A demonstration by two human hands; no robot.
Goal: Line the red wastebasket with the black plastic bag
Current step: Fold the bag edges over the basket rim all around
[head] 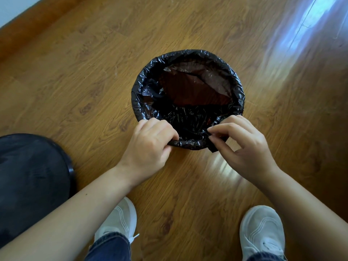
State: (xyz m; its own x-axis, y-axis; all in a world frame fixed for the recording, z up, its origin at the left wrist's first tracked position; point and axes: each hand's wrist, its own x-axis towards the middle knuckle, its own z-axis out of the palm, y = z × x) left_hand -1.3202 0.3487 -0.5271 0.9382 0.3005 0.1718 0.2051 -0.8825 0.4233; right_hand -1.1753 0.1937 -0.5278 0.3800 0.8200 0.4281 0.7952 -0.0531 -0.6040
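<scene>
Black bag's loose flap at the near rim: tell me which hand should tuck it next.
Right. The right hand pinches the loose flap hanging outside the near rim of the black bag, so it can likely tuck it. The left hand grips the folded edge beside it, better suited to steadying.

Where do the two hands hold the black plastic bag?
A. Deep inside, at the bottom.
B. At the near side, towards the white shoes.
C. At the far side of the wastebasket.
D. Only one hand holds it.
B: the left hand and the right hand both hold the black plastic bag at its near folded edge.
</scene>
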